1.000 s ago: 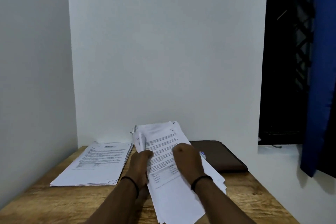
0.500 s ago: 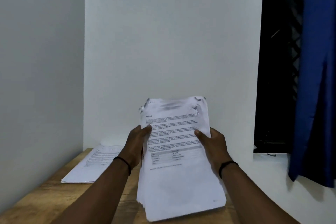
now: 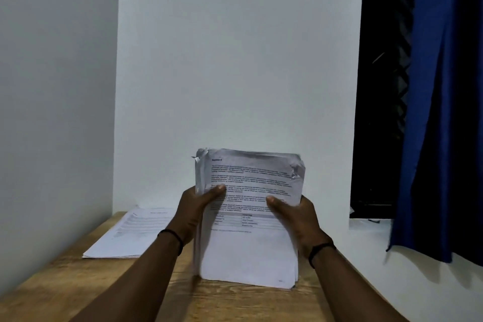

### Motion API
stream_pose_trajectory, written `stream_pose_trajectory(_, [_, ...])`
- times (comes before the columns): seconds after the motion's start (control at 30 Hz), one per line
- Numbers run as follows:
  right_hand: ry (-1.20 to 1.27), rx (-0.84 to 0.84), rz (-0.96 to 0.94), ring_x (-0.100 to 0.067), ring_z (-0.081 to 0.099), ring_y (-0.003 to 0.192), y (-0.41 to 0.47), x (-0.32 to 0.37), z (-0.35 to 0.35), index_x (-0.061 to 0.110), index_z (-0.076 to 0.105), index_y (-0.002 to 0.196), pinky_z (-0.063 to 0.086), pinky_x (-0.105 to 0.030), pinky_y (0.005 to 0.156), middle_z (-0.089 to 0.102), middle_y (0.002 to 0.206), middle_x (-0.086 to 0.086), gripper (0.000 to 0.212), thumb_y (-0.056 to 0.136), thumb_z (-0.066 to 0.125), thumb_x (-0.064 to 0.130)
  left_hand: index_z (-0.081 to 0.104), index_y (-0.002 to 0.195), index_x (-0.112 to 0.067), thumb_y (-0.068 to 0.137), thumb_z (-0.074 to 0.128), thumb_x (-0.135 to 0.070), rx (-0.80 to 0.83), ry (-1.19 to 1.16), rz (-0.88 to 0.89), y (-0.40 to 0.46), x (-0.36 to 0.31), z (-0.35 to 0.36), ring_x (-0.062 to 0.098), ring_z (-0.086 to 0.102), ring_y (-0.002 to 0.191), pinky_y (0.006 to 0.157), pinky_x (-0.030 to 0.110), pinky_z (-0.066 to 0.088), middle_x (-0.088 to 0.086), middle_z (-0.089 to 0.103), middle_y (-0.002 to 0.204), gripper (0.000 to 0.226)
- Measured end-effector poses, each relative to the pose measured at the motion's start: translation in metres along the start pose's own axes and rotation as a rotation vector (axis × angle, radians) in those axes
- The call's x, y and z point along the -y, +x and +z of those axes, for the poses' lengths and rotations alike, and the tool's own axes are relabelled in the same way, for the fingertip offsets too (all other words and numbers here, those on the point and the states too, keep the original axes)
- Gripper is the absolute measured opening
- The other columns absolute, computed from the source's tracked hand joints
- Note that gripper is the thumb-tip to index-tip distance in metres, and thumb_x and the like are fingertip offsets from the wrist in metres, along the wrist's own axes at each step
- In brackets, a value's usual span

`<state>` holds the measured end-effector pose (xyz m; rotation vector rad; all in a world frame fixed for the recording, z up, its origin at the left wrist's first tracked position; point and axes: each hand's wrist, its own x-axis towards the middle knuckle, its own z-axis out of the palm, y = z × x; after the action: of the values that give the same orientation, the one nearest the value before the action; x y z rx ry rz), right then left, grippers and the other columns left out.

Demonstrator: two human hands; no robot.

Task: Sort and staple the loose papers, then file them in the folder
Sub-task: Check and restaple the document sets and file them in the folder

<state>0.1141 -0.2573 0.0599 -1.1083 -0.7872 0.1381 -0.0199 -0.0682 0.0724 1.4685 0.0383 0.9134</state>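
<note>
Head view: left hand (image 3: 194, 213) and right hand (image 3: 296, 217) clamp the sides of the paper stack (image 3: 248, 217), thumbs across the front, stack upright with its bottom edge at the wooden table (image 3: 65, 285). Best to loosen slightly and tap that edge until sheets align; dog-eared top corners may snag. A second pile (image 3: 130, 232) lies flat to the left.

Matt white paper stack (image 3: 248, 251), grainy wooden table (image 3: 65, 282), blue cloth curtain (image 3: 444, 112)

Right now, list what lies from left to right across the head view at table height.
Flat pile of printed white papers on the wooden table → left hand → upright thick stack of printed sheets → right hand → blue curtain.
</note>
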Motion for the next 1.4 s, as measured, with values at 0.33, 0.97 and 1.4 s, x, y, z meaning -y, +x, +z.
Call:
stream_pose_trajectory(0.33, [0.029,-0.05,-0.058,-0.036,0.072,0.099,0.014,0.024,0.016,0.007,0.074,0.107,0.054,-0.057,0.093,0.075,0.103,-0.015,0.046,0.069,0.091,0.026,0.073,0.101,-0.001,0.072,0.084,-0.031,-0.074,-0.018,0.069,0.009,-0.027,0.011,0.033,0.074,0.091,0.083,0.042,0.059,0.015,0.077,0.095,0.043])
stream_pose_trajectory(0.97, [0.029,-0.005,-0.07,-0.033,0.072,0.099,0.011,0.005,0.01,0.006,0.072,0.112,0.058,-0.047,0.086,0.075,0.106,-0.013,0.045,0.072,0.088,0.018,0.073,0.101,-0.007,0.073,0.083,-0.035,-0.073,0.017,0.103,0.018,-0.015,0.006,0.027,0.074,0.088,0.075,0.033,0.06,0.011,0.077,0.095,0.041])
stream_pose_trajectory(1.4, [0.01,0.061,0.027,-0.031,0.07,0.107,0.001,-0.018,-0.002,0.007,0.07,0.118,0.054,-0.049,0.096,0.074,0.113,-0.011,0.05,0.072,0.088,0.015,0.071,0.11,-0.01,0.089,0.071,-0.022,-0.042,0.109,0.067,0.009,0.019,0.004,0.018,0.073,0.095,0.076,0.02,0.056,0.0,0.077,0.1,0.024])
